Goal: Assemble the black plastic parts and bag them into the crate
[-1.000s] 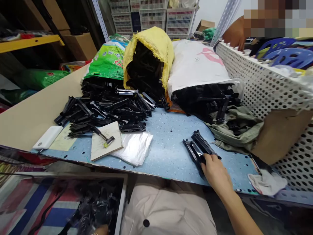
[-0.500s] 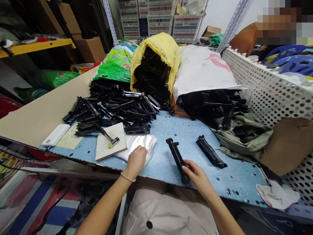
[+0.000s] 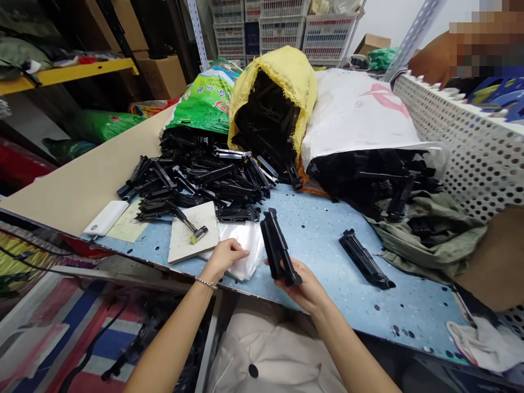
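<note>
Where my blue speckled tabletop (image 3: 315, 224) starts on the left, there's a white device (image 3: 105, 217) with a cable, right next to a yellowish sheet (image 3: 126, 222). Then comes the messy pile of black parts (image 3: 204, 180), heaped in front of the open end of a green printed sack (image 3: 204, 101). Just in front of the pile I've got a pale square board (image 3: 184, 246) with a little hammer (image 3: 199, 234) lying on it.

My left hand (image 3: 224, 255), beaded bracelet (image 3: 206, 283) on the wrist, is over the clear plastic bags (image 3: 249, 240) beside the board. Thumb and fingertips are drawn together, but I honestly can't tell if there's a bag pinched in there. Behind that, a yellow woven sack (image 3: 278, 63) gapes open, dark inside.

My right hand (image 3: 305, 286) is gripping one long black part (image 3: 275, 240) by its near end, far end tilted up, just right of the bags. Further right, a second black part (image 3: 365, 259) lies loose on the table. Behind it, a white sack (image 3: 347, 120) has more black stuff at its mouth, then there's a crumpled olive cloth (image 3: 434, 240), a white perforated bin (image 3: 462, 153) and a whitish glove (image 3: 487, 341) at the edge. Top right, a co-worker's hand (image 3: 432, 61) is at the bin's rim.
</note>
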The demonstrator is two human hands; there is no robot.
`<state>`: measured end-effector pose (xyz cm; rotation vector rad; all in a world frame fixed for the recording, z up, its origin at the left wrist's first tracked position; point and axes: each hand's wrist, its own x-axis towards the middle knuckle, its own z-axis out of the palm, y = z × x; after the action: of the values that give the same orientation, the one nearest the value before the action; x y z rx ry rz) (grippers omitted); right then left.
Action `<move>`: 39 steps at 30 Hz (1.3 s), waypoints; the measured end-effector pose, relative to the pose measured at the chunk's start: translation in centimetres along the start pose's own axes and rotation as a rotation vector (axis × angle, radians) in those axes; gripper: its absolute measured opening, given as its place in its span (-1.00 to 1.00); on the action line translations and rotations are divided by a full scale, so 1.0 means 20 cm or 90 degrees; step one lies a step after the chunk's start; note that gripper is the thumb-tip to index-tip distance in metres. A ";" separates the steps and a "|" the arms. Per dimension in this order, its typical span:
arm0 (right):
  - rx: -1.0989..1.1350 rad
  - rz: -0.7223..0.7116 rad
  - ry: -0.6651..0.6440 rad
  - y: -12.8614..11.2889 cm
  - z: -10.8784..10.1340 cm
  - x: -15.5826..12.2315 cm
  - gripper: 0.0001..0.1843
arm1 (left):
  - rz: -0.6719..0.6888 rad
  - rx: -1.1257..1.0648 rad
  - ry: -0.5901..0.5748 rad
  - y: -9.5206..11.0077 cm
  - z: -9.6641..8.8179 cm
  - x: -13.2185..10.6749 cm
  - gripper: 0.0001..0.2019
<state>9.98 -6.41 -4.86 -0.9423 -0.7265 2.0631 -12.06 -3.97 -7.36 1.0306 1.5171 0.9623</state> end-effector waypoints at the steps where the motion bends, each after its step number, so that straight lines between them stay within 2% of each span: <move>1: 0.013 0.002 -0.018 0.00 0.03 0.04 -0.69 | 0.001 -0.002 0.007 0.00 0.01 0.00 -0.60; 4: 0.043 0.016 -0.060 0.01 0.08 0.16 -0.71 | 0.005 -0.006 0.011 -0.01 0.03 0.00 -0.61; 7: 0.078 0.043 -0.072 0.03 0.08 0.24 -0.73 | 0.018 -0.009 0.010 -0.01 0.02 0.00 -0.62; 13: 0.109 0.029 -0.057 0.08 0.05 0.28 -0.75 | 0.059 0.012 0.020 0.00 0.01 -0.03 -0.72; 15: 0.104 0.024 -0.050 0.09 0.05 0.29 -0.75 | 0.083 0.022 0.046 0.02 0.01 -0.05 -0.79; 18: 0.081 0.004 -0.005 0.09 0.06 0.28 -0.76 | 0.242 0.187 0.126 0.06 -0.03 -0.09 -0.91; 20: 0.071 -0.032 0.025 0.08 0.05 0.25 -0.76 | 0.358 0.397 0.157 0.07 -0.06 -0.10 -0.79; 22: 0.077 -0.056 0.023 0.08 0.03 0.20 -0.74 | 0.387 0.552 0.155 0.07 -0.08 -0.10 -0.67; 24: 0.111 0.004 -0.037 0.09 -0.01 0.14 -0.70 | 0.361 0.577 0.125 0.07 -0.10 -0.06 -0.55; 28: 0.259 0.280 -0.235 0.18 -0.10 0.09 -0.64 | 0.307 0.429 0.039 0.06 -0.11 -0.03 -0.36; 30: 0.310 0.307 -0.262 0.23 -0.11 0.11 -0.68 | 0.335 0.392 -0.002 0.07 -0.09 -0.09 -0.30; 32: 0.251 0.243 -0.204 0.25 -0.08 0.15 -0.74 | 0.391 0.387 -0.085 0.09 -0.05 -0.18 -0.28; 35: 0.069 0.106 -0.069 0.24 0.00 0.19 -0.79 | 0.427 0.377 -0.224 0.11 0.05 -0.35 -0.28; 37: -0.103 -0.016 0.001 0.23 0.07 0.15 -0.84 | 0.406 0.359 -0.243 0.14 0.08 -0.44 -0.32; 39: -0.293 -0.102 -0.018 0.19 0.10 0.06 -0.86 | 0.372 0.347 -0.216 0.17 0.05 -0.53 -0.44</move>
<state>6.25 -7.94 -7.01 -1.0618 -1.2841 1.8038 -9.52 -12.78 -1.07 1.9965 1.2288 0.7020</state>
